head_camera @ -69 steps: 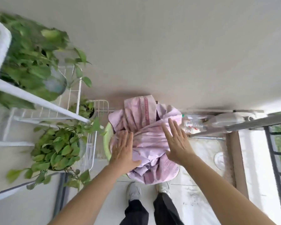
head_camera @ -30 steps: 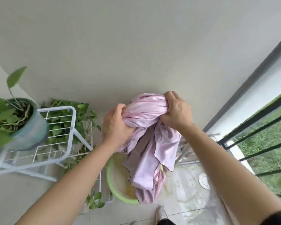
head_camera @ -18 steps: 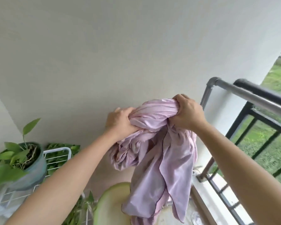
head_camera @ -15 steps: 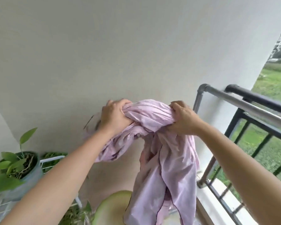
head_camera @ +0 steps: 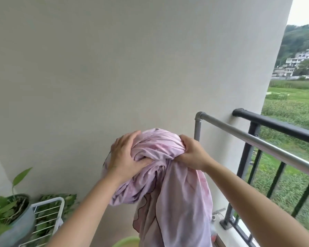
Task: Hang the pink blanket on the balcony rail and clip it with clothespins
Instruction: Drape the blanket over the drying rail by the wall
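Where the pink blanket (head_camera: 168, 193) is: lower centre of the frame, wadded at the top with a long fold hanging down. It is left of the balcony rail (head_camera: 257, 141) and apart from it.
Left hand (head_camera: 125, 155): its fingers are curled over the wad's left side with the thumb pressed in beneath, probably to carry the bulk of the cloth.
Right hand (head_camera: 191, 154): it is clenched on a gathered twist at the wad's right, probably the part meant to lead over the rail.
Height: the wad is held roughly level with the rail's grey pipe, presumably so the cloth can pass over it.
Clothespins: none is visible.
Change, 2.3 s: the blanket lay in the green basin (head_camera: 127, 242) on the floor. It now hangs above the basin, which shows only at the bottom edge.
Change, 0.5 s: the left hand's fingers now spread further across the wad's top.
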Demonstrator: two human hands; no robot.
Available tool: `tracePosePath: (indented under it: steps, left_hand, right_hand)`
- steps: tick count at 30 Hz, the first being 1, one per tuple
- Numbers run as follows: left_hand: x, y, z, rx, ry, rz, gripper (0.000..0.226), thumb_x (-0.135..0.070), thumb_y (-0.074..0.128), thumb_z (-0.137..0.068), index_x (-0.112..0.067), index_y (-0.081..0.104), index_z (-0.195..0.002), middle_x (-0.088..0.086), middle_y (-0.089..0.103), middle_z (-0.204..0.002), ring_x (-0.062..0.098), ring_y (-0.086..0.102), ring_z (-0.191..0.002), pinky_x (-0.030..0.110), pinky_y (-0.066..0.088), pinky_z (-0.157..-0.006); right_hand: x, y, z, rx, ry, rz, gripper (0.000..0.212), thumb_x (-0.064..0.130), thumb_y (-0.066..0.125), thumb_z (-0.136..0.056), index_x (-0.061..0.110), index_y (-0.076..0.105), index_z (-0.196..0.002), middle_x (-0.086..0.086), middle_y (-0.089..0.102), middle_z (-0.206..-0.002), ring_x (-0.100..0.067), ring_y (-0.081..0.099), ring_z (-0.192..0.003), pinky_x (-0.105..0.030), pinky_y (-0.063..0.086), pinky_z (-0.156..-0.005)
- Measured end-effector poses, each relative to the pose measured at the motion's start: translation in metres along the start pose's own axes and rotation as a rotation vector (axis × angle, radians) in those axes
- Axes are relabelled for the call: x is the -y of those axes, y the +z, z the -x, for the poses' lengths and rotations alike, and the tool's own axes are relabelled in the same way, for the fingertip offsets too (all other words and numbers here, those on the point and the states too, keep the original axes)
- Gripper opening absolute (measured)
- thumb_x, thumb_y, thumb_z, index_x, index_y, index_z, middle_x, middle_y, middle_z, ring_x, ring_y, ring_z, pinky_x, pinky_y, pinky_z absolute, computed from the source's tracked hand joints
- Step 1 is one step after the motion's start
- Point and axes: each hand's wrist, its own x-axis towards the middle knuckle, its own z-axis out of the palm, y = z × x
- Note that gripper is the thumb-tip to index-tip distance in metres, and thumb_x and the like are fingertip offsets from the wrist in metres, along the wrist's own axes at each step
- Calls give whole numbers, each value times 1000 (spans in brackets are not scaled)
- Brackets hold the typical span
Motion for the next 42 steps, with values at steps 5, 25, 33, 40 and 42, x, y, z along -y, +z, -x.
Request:
tracePosePath:
  steps: [5,25,33,40,42]
  left_hand:
    - [30,55,81,-171,-1106,747,124,-93,57,-54,-19,31,-150,8,39,-153,22,42,-137,45,36,-112]
    - [-63,38,-55,-75,-347,917,45,8,77,-64,-5,70,-105,10,73,-106,25,68,-101,35,56,-86]
    - [-70,19,-93,-161,33,197,18,-6,59,-70,-6,51,-86,11,59,-84,22,53,-79,36,41,-68]
    - [-20,-10,-106,-64,-79,-323,69,1,58,-74,-14,43,-139,17,54,-118,40,49,-111,45,44,-88]
    - [-5,-14,-102,-39,-162,-310,49,-4,56,-75,-14,55,-124,16,56,-114,39,50,-111,43,45,-85]
  right_hand:
    - [-27,-4,7,-114,92,-148,40,32,69,-57,20,59,-94,0,67,-87,-17,64,-81,-41,54,-75]
    - [-54,-32,16,410,291,-324,143,30,97,-58,33,-7,-156,25,17,-151,2,21,-143,-26,27,-116]
    - [-50,-29,-10,-83,283,108,47,30,77,-60,30,63,-105,7,71,-97,-20,69,-96,-35,56,-78]
    - [-21,-53,-60,-235,102,679,24,30,64,-75,16,57,-93,-7,70,-90,-34,67,-85,-32,43,-59]
    - [-8,-45,-71,-143,106,862,23,34,60,-78,17,59,-94,-7,70,-95,-32,68,-87,-30,39,-60]
